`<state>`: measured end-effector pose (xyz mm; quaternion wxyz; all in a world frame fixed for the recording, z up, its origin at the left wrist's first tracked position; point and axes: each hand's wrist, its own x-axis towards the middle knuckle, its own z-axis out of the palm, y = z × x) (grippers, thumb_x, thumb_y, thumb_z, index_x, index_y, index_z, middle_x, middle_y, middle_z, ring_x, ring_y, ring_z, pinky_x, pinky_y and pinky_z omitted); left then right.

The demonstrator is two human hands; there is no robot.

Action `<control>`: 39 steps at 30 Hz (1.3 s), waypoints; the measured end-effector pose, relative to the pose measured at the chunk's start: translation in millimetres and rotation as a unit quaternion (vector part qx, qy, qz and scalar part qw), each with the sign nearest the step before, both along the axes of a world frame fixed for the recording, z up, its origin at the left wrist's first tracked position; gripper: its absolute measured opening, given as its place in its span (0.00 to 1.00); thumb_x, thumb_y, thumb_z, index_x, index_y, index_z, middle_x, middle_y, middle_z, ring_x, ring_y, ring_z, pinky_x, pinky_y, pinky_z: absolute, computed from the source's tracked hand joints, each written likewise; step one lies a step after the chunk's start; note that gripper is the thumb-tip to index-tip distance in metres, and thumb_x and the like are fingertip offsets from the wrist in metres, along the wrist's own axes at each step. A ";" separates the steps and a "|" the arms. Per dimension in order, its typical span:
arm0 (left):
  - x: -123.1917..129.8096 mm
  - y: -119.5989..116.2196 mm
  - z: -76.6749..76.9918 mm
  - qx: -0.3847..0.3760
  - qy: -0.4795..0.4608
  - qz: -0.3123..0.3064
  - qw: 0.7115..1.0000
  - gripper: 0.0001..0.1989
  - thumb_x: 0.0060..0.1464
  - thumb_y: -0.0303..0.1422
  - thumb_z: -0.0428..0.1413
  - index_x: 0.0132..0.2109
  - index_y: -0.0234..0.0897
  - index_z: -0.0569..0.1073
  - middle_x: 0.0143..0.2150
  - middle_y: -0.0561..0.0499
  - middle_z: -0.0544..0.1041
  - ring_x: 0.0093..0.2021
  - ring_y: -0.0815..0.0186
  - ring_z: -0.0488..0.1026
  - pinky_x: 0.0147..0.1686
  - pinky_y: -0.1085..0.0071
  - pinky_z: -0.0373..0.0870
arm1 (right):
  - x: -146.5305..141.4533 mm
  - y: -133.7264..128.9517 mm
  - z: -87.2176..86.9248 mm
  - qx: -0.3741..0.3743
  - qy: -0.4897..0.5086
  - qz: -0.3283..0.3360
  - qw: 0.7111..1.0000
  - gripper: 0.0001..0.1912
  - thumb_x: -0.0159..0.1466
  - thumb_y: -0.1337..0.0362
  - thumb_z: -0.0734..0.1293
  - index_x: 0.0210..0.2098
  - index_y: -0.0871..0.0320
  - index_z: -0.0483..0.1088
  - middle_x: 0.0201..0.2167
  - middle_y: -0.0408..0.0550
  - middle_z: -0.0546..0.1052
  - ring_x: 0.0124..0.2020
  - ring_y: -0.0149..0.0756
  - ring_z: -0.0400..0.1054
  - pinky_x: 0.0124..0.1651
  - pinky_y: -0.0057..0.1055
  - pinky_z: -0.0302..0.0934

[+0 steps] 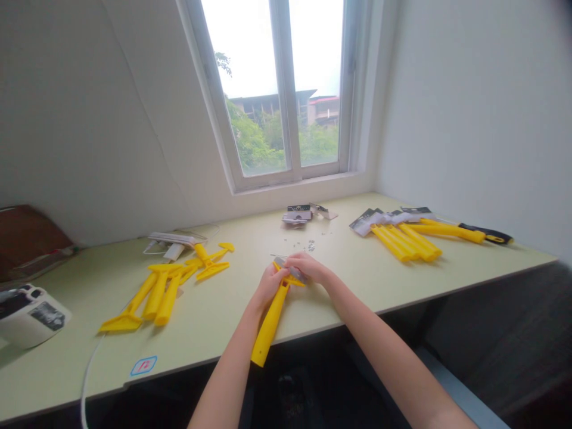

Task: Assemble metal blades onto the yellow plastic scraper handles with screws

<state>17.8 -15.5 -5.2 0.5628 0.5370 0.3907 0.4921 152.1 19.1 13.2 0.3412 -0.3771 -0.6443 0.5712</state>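
Observation:
A yellow scraper [270,326] points its long handle toward me over the table's front edge. My left hand [268,285] is closed around its head end. My right hand [309,266] presses its fingers on a grey plate-like piece [298,275] lying across the scraper's head. The fingers hide most of where the two parts meet. Just beyond my hands, several tiny metal parts [311,245] are scattered on the table.
Several yellow scraper bodies [166,298] lie on the left of the table [357,333]. At the right are several scrapers with packaged heads [404,241] and a black-handled tool [487,232]. Packaging [298,214] sits near the window; a white container [36,316] stands far left.

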 end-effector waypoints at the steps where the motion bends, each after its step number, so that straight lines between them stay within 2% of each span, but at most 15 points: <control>1: 0.0 0.2 -0.2 0.001 -0.001 -0.002 1.000 0.07 0.43 0.30 0.52 0.33 0.34 0.66 0.20 0.57 0.66 0.16 0.74 0.62 0.15 0.76 0.63 | 0.1 0.1 -0.1 -0.004 0.001 0.001 1.000 0.09 0.50 0.65 0.61 0.16 0.61 0.61 0.12 0.37 0.60 0.14 0.22 0.52 0.17 0.22 0.45; 7: 0.3 1.0 0.0 0.001 0.001 0.015 1.000 0.06 0.42 0.30 0.52 0.31 0.34 0.66 0.19 0.57 0.66 0.15 0.74 0.62 0.15 0.76 0.62 | -3.1 0.1 -3.1 -0.020 -0.006 -0.019 1.000 0.08 0.50 0.63 0.62 0.18 0.60 0.63 0.14 0.38 0.62 0.15 0.24 0.54 0.18 0.23 0.46; 11: -2.1 7.5 -1.7 0.000 -0.003 0.066 0.998 0.06 0.41 0.30 0.52 0.30 0.34 0.65 0.17 0.58 0.65 0.13 0.73 0.61 0.13 0.75 0.60 | -5.4 2.9 -2.1 0.067 -0.003 -0.084 0.994 0.10 0.50 0.59 0.63 0.23 0.60 0.68 0.19 0.42 0.68 0.20 0.27 0.60 0.23 0.24 0.53; 13: -4.6 11.3 -2.1 -0.003 -0.009 0.104 0.994 0.06 0.40 0.31 0.52 0.29 0.34 0.64 0.16 0.57 0.66 0.12 0.72 0.61 0.13 0.75 0.60 | -2.2 7.1 -1.1 0.128 0.010 -0.158 0.979 0.12 0.50 0.58 0.62 0.26 0.60 0.70 0.22 0.44 0.71 0.23 0.29 0.63 0.27 0.26 0.56; 15: -7.5 13.9 -1.3 -0.013 -0.019 0.151 0.988 0.06 0.40 0.31 0.52 0.27 0.34 0.63 0.16 0.57 0.66 0.12 0.72 0.62 0.13 0.75 0.59 | 4.4 11.8 -0.4 0.169 0.011 -0.273 0.947 0.13 0.51 0.59 0.60 0.27 0.60 0.71 0.23 0.45 0.72 0.26 0.32 0.65 0.32 0.28 0.57; 18: -11.5 14.8 1.3 -0.025 -0.033 0.216 0.975 0.06 0.39 0.32 0.52 0.26 0.35 0.62 0.14 0.58 0.64 0.12 0.72 0.62 0.13 0.77 0.57 | 17.1 16.3 0.1 0.181 -0.005 -0.430 0.885 0.14 0.52 0.63 0.56 0.28 0.60 0.71 0.24 0.47 0.74 0.29 0.35 0.67 0.36 0.29 0.58; 20: -13.1 14.3 3.1 -0.027 -0.041 0.247 0.968 0.06 0.39 0.32 0.52 0.25 0.34 0.62 0.13 0.59 0.64 0.12 0.72 0.63 0.13 0.77 0.57 | 23.8 17.7 0.2 0.167 -0.027 -0.466 0.868 0.15 0.52 0.64 0.54 0.30 0.59 0.71 0.26 0.49 0.75 0.31 0.36 0.68 0.37 0.29 0.58; 25: -13.1 12.8 5.5 -0.031 -0.058 0.272 0.960 0.07 0.38 0.32 0.53 0.25 0.34 0.63 0.13 0.58 0.65 0.12 0.72 0.63 0.14 0.77 0.58 | 28.8 24.5 -3.4 0.141 -0.102 -0.445 0.879 0.14 0.53 0.65 0.55 0.31 0.58 0.71 0.31 0.49 0.75 0.34 0.36 0.68 0.39 0.29 0.58; 31: -13.4 12.9 4.4 -0.036 -0.053 0.314 0.947 0.06 0.39 0.32 0.52 0.25 0.34 0.62 0.14 0.58 0.65 0.12 0.71 0.64 0.13 0.77 0.58 | 21.5 32.7 -9.7 0.151 -0.153 -0.379 0.900 0.09 0.52 0.66 0.59 0.26 0.56 0.71 0.29 0.47 0.75 0.32 0.35 0.66 0.38 0.29 0.56; 35: -12.8 13.4 1.6 -0.039 -0.024 0.307 0.951 0.04 0.42 0.30 0.52 0.27 0.35 0.63 0.15 0.59 0.65 0.12 0.71 0.64 0.13 0.76 0.59 | 3.1 28.5 -3.4 0.227 -0.192 -0.316 0.901 0.10 0.52 0.70 0.58 0.25 0.57 0.71 0.28 0.48 0.74 0.31 0.34 0.65 0.38 0.29 0.55; 37: -12.3 13.6 0.6 -0.042 -0.006 0.304 0.952 0.03 0.44 0.29 0.51 0.27 0.34 0.64 0.16 0.58 0.65 0.13 0.71 0.64 0.14 0.76 0.60 | -14.4 22.6 5.3 0.286 -0.205 -0.287 0.891 0.10 0.53 0.71 0.58 0.26 0.58 0.71 0.29 0.48 0.74 0.32 0.34 0.64 0.40 0.29 0.54; 39: -12.4 13.6 0.7 -0.036 0.004 0.290 0.956 0.04 0.47 0.30 0.52 0.30 0.33 0.67 0.20 0.54 0.69 0.19 0.69 0.68 0.18 0.74 0.64 | -38.6 13.8 17.6 0.348 -0.215 -0.258 0.875 0.11 0.55 0.72 0.57 0.28 0.59 0.71 0.30 0.49 0.73 0.36 0.35 0.63 0.43 0.30 0.53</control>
